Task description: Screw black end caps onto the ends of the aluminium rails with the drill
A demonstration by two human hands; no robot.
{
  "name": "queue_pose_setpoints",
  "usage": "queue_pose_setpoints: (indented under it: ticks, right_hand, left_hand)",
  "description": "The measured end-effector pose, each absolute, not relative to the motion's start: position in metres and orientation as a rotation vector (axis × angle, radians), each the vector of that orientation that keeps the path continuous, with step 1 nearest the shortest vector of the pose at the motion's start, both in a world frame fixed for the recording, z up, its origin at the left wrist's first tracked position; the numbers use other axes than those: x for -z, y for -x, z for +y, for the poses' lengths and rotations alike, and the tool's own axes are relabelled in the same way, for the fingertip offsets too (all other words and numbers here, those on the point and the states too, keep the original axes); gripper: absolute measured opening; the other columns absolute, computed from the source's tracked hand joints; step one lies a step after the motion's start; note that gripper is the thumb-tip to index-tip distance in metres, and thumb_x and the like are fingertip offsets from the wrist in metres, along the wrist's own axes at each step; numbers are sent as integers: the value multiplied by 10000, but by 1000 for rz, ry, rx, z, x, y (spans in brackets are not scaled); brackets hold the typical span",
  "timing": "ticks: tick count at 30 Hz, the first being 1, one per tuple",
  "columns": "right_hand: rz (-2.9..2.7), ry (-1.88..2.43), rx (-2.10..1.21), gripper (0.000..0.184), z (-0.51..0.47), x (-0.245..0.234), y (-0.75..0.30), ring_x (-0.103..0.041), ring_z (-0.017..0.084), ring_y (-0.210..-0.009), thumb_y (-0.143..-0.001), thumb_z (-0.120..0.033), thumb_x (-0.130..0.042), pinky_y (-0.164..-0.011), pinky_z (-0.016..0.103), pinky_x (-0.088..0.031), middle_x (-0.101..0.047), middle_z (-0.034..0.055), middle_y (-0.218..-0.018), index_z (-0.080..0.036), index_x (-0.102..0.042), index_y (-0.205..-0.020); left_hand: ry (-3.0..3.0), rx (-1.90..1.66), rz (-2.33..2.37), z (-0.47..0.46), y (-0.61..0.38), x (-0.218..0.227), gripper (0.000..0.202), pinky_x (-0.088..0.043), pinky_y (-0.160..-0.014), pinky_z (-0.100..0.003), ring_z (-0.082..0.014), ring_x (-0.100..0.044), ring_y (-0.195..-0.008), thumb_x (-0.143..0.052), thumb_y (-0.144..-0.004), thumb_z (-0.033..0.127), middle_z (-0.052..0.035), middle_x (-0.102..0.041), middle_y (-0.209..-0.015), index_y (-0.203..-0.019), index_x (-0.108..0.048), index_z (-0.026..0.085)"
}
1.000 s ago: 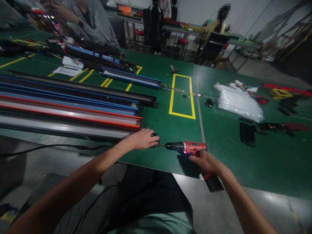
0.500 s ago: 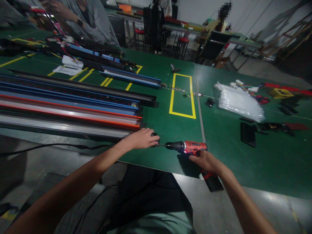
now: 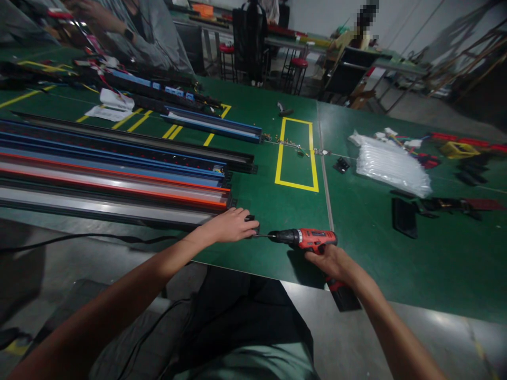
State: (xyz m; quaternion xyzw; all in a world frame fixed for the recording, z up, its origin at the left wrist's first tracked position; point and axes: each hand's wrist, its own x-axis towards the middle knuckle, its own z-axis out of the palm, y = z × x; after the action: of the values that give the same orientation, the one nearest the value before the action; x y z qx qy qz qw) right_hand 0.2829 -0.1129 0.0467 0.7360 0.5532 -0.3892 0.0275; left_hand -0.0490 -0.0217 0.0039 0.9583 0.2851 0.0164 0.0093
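My right hand point(image 3: 331, 259) is wrapped round the grip of a red and black cordless drill point(image 3: 312, 239). The drill lies level, its long thin bit pointing left. The bit's tip meets a small black end piece point(image 3: 252, 227) at the right end of a long grey metal profile point(image 3: 158, 208). My left hand point(image 3: 232, 226) is closed over that end, its fingers gripping the end piece and partly hiding it. Just behind lies an orange-edged profile point(image 3: 178, 195), with blue and black profiles point(image 3: 190, 163) beyond it.
Small loose metal parts point(image 3: 293, 145) lie near a yellow taped rectangle point(image 3: 297, 187). Farther right are a clear plastic-wrapped bundle point(image 3: 390, 163), a black phone-like slab point(image 3: 404, 217) and wires. Across the green table point(image 3: 368, 253), another person point(image 3: 154, 47) is at the far left.
Both hands and the drill stay almost where they were. A light near the front of the drill, lit earlier, no longer shows. The view has shifted very slightly.
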Motion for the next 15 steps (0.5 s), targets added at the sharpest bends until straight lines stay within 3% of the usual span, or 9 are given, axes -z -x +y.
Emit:
queue_pose_setpoints:
  ticks: [15]
  right_hand:
    - [1857, -2320, 1029, 332, -115, -28, -285, -518, 156, -519, -813, -492, -554, -527, 283, -362, -607, 31, -591, -199, -580, -659]
  left_hand:
    - [-3061, -10, 942, -25, 49, -1, 388, -447, -789, -365, -250, -588, -909, -374, -1033, 482, -136, -604, -1077, -1233, -619, 258]
